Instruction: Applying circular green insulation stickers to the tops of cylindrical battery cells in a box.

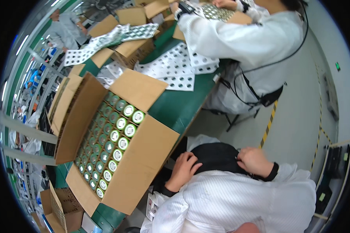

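A black waist pouch [217, 157] lies across my lap against my white striped coat. At the pouch's left end is my left hand [183, 167], its bent fingers closed on the edge. My right hand [254, 160] pinches the pouch's right end between thumb and fingers; whatever small part is in the pinch is hidden. On the green table to my left stands an open cardboard box [138, 161] filled with rows of cylindrical battery cells [114, 136] with green sleeves, set in cardboard dividers. Neither hand touches the box.
White sheets with round holes [171, 68] lie on the green table [179, 112] beyond the box. A co-worker in a white coat [237, 39] sits ahead, handling a tray of cells [217, 12]. Another open carton [64, 207] stands lower left. Yellow-black tape [269, 124] marks the floor.
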A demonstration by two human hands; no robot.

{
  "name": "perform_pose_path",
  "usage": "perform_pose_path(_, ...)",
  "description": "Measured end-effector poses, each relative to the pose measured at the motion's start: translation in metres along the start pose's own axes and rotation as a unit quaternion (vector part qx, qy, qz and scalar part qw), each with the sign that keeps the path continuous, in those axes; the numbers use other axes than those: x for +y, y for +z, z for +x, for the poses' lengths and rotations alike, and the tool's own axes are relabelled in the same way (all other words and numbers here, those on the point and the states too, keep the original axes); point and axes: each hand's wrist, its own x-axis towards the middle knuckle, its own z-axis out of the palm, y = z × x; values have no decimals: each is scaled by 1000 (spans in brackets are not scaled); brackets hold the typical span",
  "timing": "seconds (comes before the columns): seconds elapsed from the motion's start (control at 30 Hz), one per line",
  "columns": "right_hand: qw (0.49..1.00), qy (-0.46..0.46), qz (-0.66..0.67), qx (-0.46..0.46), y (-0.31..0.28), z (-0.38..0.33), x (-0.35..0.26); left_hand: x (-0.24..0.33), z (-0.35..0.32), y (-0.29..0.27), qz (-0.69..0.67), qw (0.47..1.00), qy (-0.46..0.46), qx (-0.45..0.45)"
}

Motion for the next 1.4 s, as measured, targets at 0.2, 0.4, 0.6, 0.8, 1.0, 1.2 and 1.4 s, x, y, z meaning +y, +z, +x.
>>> perform_pose_path(0.2,999,32,30,-14,12,-6,2,-5,-6,8,-2,1000,2,15)
perform_pose_path(0.4,984,100,151,0,19,3,8,-6,3,4,-4,1000,2,8)
perform_pose_path(0.6,985,79,152,37,13,12,5,-21,5,7,-13,1000,5,6)
perform_pose_path(0.8,984,91,151,23,20,15,4,-33,2,13,-12,1000,17,15)
perform_pose_path(1.0,995,43,88,-33,8,33,3,-33,0,6,9,1000,-2,3)
perform_pose_path(1.2,974,-177,-65,-127,-21,52,13,-31,1,8,26,999,-29,36)
perform_pose_path(1.4,911,-265,-195,-248,-33,53,21,-35,-4,25,34,997,-60,19)
